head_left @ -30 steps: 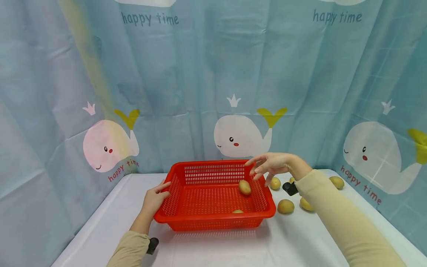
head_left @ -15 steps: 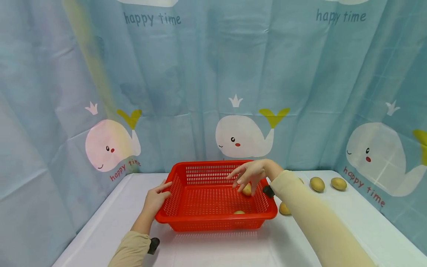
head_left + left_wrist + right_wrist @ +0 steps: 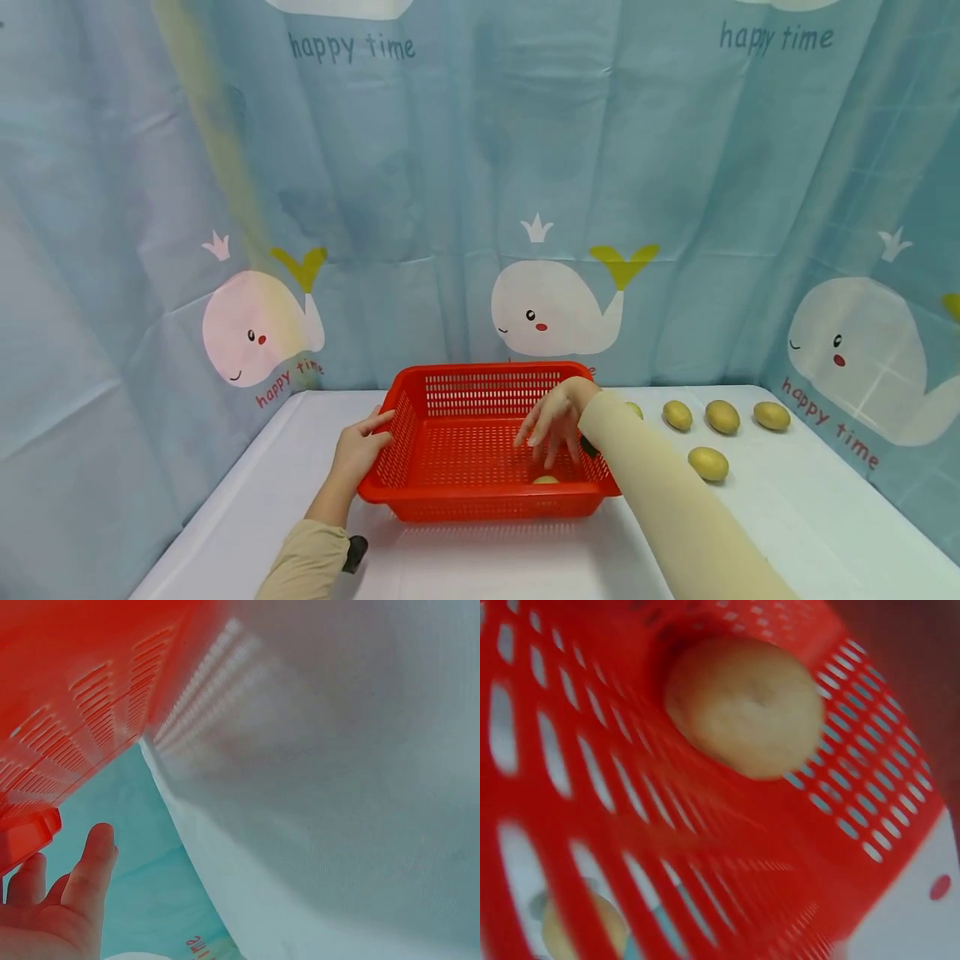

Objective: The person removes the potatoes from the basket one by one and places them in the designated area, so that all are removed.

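A red plastic basket [image 3: 480, 494] with slotted walls stands on the white table. My left hand [image 3: 356, 454] rests on its left rim, fingers lying across the edge; in the left wrist view one finger stands straight, clear of the rim [image 3: 26, 836]. Inside the basket's right end, my right hand [image 3: 553, 421] reaches down with spread fingers. Beneath it a potato [image 3: 746, 709] lies in the corner, hidden by the hand in the head view. Another potato [image 3: 546, 480] peeks above the front rim. Only a dark blurred part of the right hand edges into its wrist view.
On the table [image 3: 780, 500] right of the basket lie several potatoes, among them a front potato [image 3: 708, 464] and a far-right potato [image 3: 772, 417]. A blue curtain [image 3: 420, 317] with whale prints hangs right behind the table.
My right hand has moved left and down from above the basket's right rim into the basket, over the potato there. My left hand stays on the left rim.
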Demonstrator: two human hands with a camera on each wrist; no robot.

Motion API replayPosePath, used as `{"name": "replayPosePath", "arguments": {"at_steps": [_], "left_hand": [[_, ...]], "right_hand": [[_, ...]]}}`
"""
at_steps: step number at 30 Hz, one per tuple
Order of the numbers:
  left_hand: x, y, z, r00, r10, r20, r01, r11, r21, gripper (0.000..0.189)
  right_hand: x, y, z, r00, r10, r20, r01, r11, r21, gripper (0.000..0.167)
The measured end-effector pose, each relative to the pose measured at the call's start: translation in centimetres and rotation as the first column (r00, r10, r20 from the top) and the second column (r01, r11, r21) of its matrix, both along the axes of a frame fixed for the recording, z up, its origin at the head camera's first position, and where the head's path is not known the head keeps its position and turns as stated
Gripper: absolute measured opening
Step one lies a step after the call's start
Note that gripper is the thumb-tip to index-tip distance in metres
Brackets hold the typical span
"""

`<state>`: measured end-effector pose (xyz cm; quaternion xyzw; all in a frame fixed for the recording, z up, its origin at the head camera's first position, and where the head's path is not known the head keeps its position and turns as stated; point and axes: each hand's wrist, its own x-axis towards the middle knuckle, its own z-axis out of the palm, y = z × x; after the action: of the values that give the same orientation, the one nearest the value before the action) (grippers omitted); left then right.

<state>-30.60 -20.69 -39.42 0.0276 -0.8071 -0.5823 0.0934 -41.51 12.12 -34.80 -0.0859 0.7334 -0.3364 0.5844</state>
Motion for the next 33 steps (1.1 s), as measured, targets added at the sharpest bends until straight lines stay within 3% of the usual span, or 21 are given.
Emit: {"name": "replayPosePath", "arguments": {"at_steps": [6,10,15,22,28,33], "left_hand": [[0.0,0.2,0.5,0.999,-0.001,0.033,0.001,1.0,-0.013,0.047],[0.0,0.2,0.4,0.999,-0.004,0.039,0.004,1.0,-0.012,0.048],[0.1,0.1,0.5,0.999,-0.01,0.04,0.011,0.999,-0.03,0.05],[0.1,0.1,0.6,0.999,-0.007,0.053,0.008,1.0,-0.024,0.05],[0.1,0.2,0.7,0.998,-0.009,0.063,0.01,1.0,-0.017,0.05],[0.1,0.2,0.7,0.998,-0.01,0.067,0.011,1.0,-0.014,0.049]], "right_hand": [[0.0,-0.4,-1.4,0.999,-0.025,0.031,0.02,0.991,0.134,0.032],[0.0,-0.8,-2.1,0.998,-0.042,0.053,0.032,0.985,0.168,0.028],[0.0,-1.4,-2.4,0.996,-0.005,0.091,-0.006,0.992,0.122,0.03],[0.0,-2.3,-2.5,0.986,0.159,0.046,-0.159,0.987,-0.003,0.04],[0.2,-2.8,-2.7,0.973,0.23,0.019,-0.23,0.973,-0.01,0.042],[0.2,-3.1,-2.8,0.966,0.254,0.052,-0.254,0.967,-0.01,0.044]]}}
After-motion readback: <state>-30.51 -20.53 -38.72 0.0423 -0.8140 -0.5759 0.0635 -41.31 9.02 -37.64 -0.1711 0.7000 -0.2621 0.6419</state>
